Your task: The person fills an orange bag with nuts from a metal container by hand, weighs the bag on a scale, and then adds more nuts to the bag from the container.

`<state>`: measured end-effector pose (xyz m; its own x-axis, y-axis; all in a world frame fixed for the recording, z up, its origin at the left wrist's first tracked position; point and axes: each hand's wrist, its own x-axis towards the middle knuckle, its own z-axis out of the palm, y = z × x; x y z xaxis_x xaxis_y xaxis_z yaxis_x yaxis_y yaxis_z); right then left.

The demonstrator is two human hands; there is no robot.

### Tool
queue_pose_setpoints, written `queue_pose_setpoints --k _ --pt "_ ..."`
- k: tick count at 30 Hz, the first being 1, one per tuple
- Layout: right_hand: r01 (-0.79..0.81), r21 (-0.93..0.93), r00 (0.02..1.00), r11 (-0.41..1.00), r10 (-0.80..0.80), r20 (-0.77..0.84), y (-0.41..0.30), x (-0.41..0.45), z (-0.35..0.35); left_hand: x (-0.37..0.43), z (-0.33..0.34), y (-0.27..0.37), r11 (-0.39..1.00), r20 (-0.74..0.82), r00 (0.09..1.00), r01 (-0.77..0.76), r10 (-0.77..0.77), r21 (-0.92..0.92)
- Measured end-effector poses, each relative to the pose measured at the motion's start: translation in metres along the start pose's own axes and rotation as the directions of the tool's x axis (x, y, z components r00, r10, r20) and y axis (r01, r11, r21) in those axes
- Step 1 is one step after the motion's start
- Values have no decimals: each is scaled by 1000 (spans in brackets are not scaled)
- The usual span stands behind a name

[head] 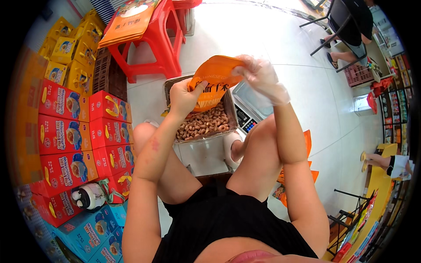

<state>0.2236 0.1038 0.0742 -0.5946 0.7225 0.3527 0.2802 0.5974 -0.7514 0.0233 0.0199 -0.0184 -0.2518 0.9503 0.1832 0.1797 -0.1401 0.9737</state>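
My left hand (185, 98), bare, grips the side of an orange printed pouch (213, 82) between thumb and fingers. My right hand (260, 77), in a clear plastic glove, pinches the pouch's opposite upper corner and is slightly blurred. The pouch is held above a lined bin of cashew nuts (207, 123), which stands on the floor between my knees. Whether anything is inside the pouch cannot be told. A digital scale (245, 120) with a clear tray (255, 98) on it stands right of the bin, partly hidden by my knee and forearm.
A red plastic stool (148, 56) holds a stack of orange pouches (128, 28). Red gift boxes (62, 134), yellow ones (64, 49) and blue ones (88, 230) are piled at left, with a white bottle (92, 195) on top. More orange pouches (307, 144) lie at right. Two people are farther off.
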Motion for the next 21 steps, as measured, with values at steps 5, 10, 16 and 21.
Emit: queue_pose_setpoints --k 5,10,16,21 --pt "50 -374 997 926 -21 81 4 2 -6 0 -4 1 998 12 1000 -7 6 70" --pt "73 -254 997 964 -77 -4 1 3 -4 -1 -5 8 996 -7 999 32 -33 -80" --pt "-102 -143 994 984 107 28 26 3 -15 1 -12 7 988 -28 996 83 -87 -132" --pt "-131 -359 989 924 145 12 21 6 -8 1 -10 10 986 -57 997 32 -42 -165"
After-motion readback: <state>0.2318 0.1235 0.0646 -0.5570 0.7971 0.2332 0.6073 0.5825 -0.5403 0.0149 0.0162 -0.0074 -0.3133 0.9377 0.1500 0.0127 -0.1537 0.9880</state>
